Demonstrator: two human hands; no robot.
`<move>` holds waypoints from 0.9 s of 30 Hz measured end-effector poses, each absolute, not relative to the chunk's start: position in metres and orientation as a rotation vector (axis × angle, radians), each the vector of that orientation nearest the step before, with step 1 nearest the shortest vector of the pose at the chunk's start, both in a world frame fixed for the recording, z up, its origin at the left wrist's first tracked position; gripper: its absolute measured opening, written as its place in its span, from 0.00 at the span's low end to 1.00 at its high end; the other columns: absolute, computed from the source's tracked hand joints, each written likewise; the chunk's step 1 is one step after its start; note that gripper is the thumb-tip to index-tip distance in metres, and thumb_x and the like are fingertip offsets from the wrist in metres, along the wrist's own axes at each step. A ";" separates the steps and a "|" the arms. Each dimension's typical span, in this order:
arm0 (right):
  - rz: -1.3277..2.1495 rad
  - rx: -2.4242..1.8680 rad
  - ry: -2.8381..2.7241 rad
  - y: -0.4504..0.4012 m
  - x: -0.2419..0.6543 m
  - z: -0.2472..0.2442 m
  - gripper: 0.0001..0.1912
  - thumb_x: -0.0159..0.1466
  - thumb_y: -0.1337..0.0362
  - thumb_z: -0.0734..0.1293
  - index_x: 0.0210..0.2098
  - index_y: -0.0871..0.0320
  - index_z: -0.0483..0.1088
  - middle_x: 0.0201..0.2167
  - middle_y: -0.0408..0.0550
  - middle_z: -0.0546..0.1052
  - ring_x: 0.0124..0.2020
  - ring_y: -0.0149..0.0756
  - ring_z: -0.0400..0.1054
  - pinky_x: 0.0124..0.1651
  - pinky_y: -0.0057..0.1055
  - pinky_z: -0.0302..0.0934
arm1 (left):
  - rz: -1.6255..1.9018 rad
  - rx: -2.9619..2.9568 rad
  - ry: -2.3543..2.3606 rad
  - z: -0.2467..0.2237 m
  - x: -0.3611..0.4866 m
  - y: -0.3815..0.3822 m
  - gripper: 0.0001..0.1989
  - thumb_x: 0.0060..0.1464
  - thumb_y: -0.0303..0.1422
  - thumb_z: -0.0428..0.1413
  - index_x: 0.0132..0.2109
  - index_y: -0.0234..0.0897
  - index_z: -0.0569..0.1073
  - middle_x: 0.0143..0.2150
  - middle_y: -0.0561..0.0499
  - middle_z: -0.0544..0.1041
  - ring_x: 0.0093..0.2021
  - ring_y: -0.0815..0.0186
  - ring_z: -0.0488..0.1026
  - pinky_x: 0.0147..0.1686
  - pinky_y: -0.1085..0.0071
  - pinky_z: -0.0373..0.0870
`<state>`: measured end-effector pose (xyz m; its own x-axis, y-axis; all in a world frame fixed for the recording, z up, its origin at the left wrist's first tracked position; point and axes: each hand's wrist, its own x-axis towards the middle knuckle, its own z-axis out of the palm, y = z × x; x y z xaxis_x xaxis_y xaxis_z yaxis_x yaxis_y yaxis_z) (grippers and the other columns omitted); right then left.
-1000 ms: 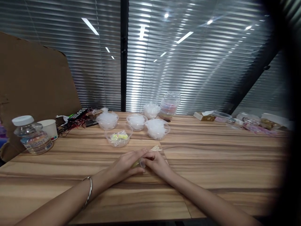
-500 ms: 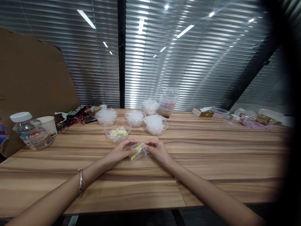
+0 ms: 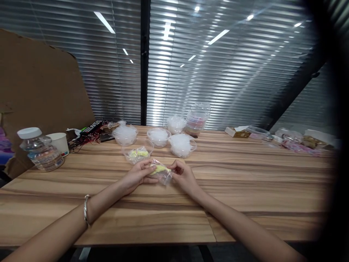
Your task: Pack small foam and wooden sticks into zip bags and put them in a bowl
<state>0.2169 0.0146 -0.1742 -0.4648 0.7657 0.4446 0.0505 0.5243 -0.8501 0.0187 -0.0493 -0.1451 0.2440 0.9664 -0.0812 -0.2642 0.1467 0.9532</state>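
Between my hands is a small clear plastic bag (image 3: pixel 164 177) with a flat yellow piece (image 3: pixel 159 169) in it. My left hand (image 3: pixel 140 173) grips the bag's left side, thumb on top. At the other side, my right hand (image 3: pixel 183 175) pinches the right edge near the end of the yellow piece. What the yellow piece is, I cannot make out. Just beyond my left hand stands a clear plastic bowl (image 3: pixel 125 157) holding more yellow pieces in clear wrapping. A silver bracelet (image 3: pixel 86 211) circles my left wrist.
Clear bowls of white stringy material (image 3: pixel 181 145) stand behind my hands, with stacked clear tubs (image 3: pixel 196 120) further back. On the left are a white-capped bottle (image 3: pixel 45 156), a paper cup (image 3: pixel 60 143) and a cardboard sheet (image 3: pixel 43 83). An open box (image 3: pixel 236 133) and plastic packaging (image 3: pixel 300 145) lie back right.
The bag has turned between my hands; the yellow piece now lies nearly level, pointing at my right fingers. My left fingers have spread beneath the bag. The view has shifted slightly.
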 end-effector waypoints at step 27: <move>0.442 -0.455 -2.389 -0.010 0.228 -0.171 0.06 0.63 0.65 0.60 0.29 0.57 0.65 0.27 0.48 0.70 0.29 0.34 0.64 0.32 0.29 0.57 | 0.783 1.725 0.942 -0.139 0.015 -0.060 0.11 0.51 0.37 0.58 0.34 0.33 0.68 0.26 0.55 0.66 0.26 0.73 0.61 0.27 0.78 0.59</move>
<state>0.2278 -0.0098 -0.1706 -0.7235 0.4285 0.5412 0.2064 0.8825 -0.4227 0.0149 -0.0598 -0.1389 0.4907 0.8679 0.0775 0.2348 -0.2173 0.9474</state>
